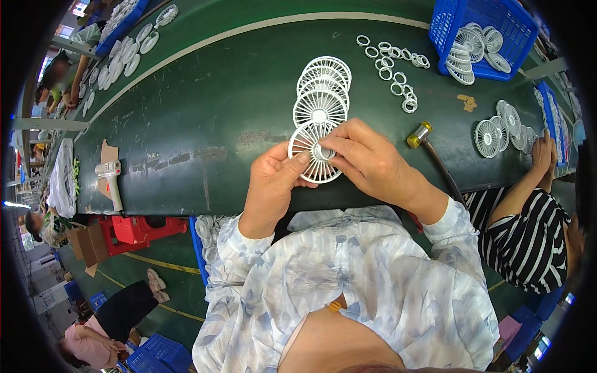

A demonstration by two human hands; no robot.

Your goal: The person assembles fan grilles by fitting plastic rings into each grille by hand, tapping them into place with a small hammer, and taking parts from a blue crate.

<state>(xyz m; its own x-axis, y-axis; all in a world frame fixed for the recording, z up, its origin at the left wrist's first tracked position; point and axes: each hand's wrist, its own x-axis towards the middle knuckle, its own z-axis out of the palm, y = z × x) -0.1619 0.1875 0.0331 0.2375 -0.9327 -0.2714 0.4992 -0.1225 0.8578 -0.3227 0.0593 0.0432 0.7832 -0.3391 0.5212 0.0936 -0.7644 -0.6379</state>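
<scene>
My left hand (pixel 273 177) grips the left rim of a round white fan grille (pixel 319 169), thumb on top of its spokes. With thumb and fingers pinched, my right hand (pixel 367 158) holds a small white ring (pixel 324 151) at the grille's hub. Whether the ring is seated there, my fingers hide. Just beyond, several more white fan grilles (pixel 323 78) lie overlapping in a row on the green table (pixel 205 112). Loose white rings (pixel 398 78) are scattered to the far right of them.
A mallet (pixel 423 133) with a yellow head lies at right. A blue basket (pixel 522 37) of grilles stands at the far right. A co-worker's hand (pixel 544 152) is near more grilles (pixel 487 138). A white handheld tool (pixel 111 177) lies at left.
</scene>
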